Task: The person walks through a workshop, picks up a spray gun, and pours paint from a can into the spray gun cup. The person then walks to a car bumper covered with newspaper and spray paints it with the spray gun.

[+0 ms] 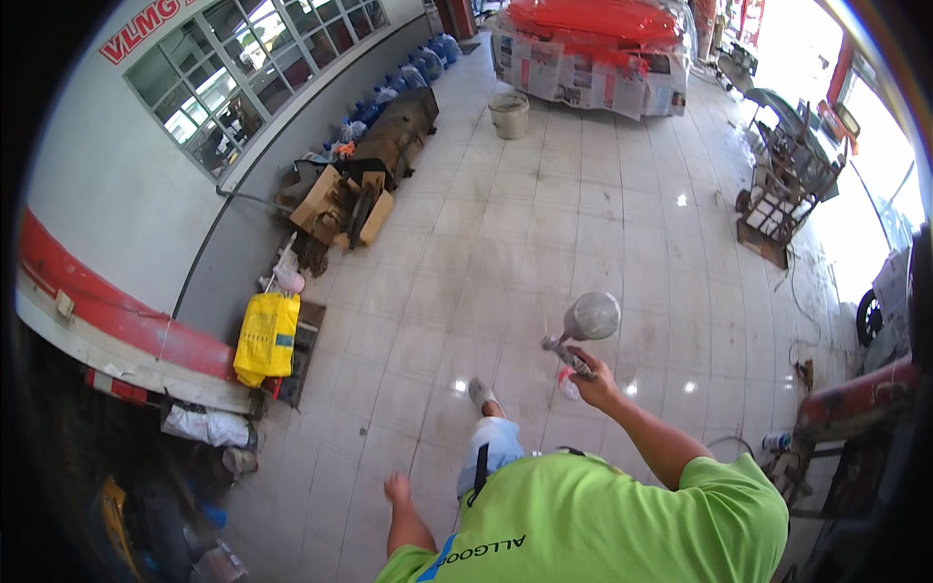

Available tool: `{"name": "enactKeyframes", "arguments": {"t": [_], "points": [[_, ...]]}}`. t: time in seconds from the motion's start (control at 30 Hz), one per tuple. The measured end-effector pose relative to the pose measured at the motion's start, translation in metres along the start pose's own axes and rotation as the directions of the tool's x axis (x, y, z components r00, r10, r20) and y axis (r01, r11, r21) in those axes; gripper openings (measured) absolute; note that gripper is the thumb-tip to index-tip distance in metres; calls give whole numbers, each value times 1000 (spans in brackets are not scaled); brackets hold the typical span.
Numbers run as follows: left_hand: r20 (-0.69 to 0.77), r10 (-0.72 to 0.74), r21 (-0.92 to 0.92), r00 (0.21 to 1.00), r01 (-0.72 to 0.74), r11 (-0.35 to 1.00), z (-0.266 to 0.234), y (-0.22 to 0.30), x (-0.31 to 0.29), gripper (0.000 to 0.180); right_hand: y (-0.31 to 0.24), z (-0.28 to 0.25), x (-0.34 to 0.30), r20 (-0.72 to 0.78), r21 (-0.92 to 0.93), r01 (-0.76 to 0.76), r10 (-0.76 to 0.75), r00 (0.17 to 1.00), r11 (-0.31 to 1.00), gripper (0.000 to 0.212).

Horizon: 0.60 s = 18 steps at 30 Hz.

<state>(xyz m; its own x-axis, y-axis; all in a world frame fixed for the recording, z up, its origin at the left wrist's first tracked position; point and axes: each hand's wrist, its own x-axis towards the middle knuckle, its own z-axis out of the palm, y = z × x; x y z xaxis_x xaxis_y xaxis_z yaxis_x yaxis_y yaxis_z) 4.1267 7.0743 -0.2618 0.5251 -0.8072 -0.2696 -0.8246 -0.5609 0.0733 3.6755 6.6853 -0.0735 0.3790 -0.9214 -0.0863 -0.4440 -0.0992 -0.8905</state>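
Observation:
My right hand (597,381) is closed around the handle of a paint spray gun (556,346), held out in front of my body. A rounded grey cup (595,316) sits on top of the gun. My left hand (397,488) hangs low beside my left leg, away from the gun. It is too small and blurred to show how its fingers are set, and nothing can be seen in it. Just below the gun, partly covered by my right hand, is a small white and red thing (567,383) that I cannot make out.
A red vehicle (593,15) masked with newspaper (583,73) stands ahead, a bucket (509,116) near it. Cardboard boxes (326,206), filled bags (428,60) and a yellow sack (267,335) line the left wall. To the right are a loaded metal cart (782,194) and a loose cable (799,291).

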Motion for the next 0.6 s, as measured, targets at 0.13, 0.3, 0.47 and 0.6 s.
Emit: {"name": "enactKeyframes", "arguments": {"t": [0.13, 0.3, 0.47, 0.6], "points": [[735, -282, -13, 617, 428, 904, -27, 7, 64, 36, 5, 8, 143, 51, -78, 139, -135, 990, 987, 66], [897, -85, -37, 433, 267, 963, -44, 73, 254, 39, -12, 25, 261, -17, 13, -61, 61, 998, 998, 58], [536, 34, -52, 843, -7, 999, -110, 169, 595, 45, -28, 27, 381, -126, -29, -118, 113, 986, 993, 53], [127, 129, -437, 983, -61, 898, -241, 274, 848, 41, -23, 28, 490, -108, 155, -220, 238, 965, 963, 53]]}}
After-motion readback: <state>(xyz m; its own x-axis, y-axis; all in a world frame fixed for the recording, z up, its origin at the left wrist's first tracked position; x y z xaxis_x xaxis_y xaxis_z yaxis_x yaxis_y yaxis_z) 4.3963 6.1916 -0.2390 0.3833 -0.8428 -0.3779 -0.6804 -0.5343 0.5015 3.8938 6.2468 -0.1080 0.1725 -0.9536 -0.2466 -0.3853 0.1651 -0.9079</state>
